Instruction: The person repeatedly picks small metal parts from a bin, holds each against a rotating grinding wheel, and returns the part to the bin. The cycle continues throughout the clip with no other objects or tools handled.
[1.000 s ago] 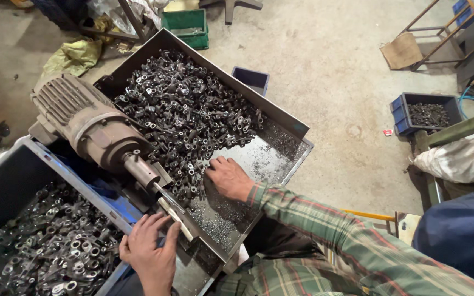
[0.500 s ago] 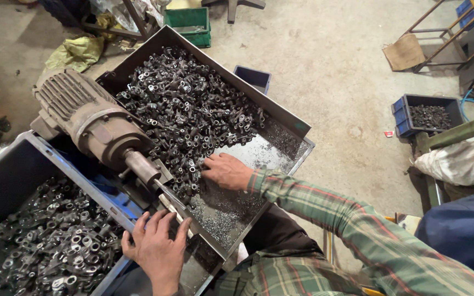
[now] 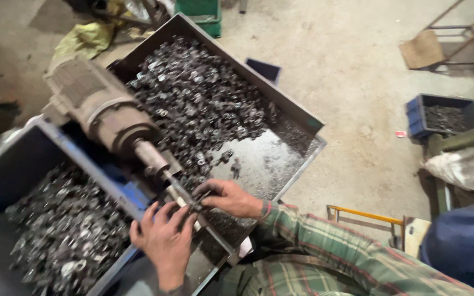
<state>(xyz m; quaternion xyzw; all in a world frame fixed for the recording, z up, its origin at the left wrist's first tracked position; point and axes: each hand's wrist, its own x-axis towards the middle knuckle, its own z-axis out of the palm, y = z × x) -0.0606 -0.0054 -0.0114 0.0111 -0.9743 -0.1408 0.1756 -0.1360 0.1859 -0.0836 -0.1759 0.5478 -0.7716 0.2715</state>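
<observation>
A grey electric motor (image 3: 91, 104) lies between two bins, and its thin spindle (image 3: 163, 172) points toward me. My right hand (image 3: 231, 198), in a plaid sleeve, pinches a small dark metal part (image 3: 203, 195) right at the spindle's tip. My left hand (image 3: 163, 241) rests just below the tip with its fingers spread and touching the spindle's end. It holds nothing that I can see. The metal tray (image 3: 303, 118) behind my right hand carries a heap of small dark metal parts (image 3: 198, 104). Its near corner is wet and nearly bare.
A blue bin (image 3: 23, 159) at the left holds several shinier metal parts (image 3: 67, 230). On the concrete floor stand a small blue crate (image 3: 440, 115) of parts at the right, a white sack (image 3: 467, 167), a green crate (image 3: 201, 11) at the top, and a yellow frame (image 3: 363, 216).
My right hand has come back from the heap in the tray to the spindle's tip with a part. My left hand has shifted up to the spindle's end.
</observation>
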